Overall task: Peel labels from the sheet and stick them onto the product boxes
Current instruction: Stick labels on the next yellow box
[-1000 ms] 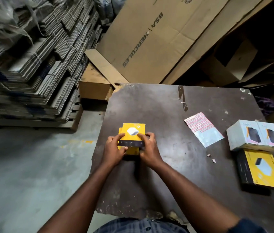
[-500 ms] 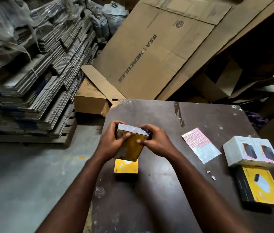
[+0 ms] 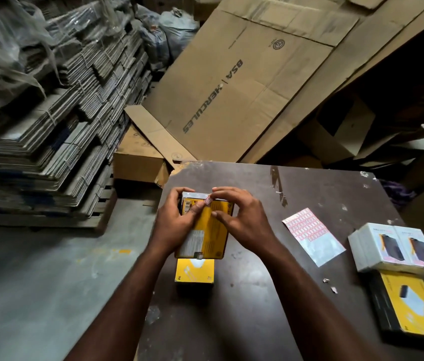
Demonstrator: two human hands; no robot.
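Above the dark table (image 3: 257,295) my left hand (image 3: 177,225) grips a yellow product box (image 3: 210,235) with its printed back turned up. The left thumb lies across the box and carries a small pink label (image 3: 207,200) at its tip, near the box's top edge. My right hand (image 3: 239,217) holds the box's right side, its fingertips at the top edge next to the label. A second yellow box (image 3: 195,272) lies on the table just below. The label sheet (image 3: 312,235), pink at the top and bare backing lower down, lies to the right.
Two white product boxes (image 3: 393,247) sit side by side at the table's right, with a flat yellow and black box (image 3: 411,308) in front of them. Small paper scraps (image 3: 329,285) lie between. Flattened cartons (image 3: 231,87) lean behind the table; bundled cardboard stacks (image 3: 49,126) fill the left.
Both hands lifted the top yellow box off the lower one and turned it over, back face up. A pink label now sits at my left thumb by the box's top edge.
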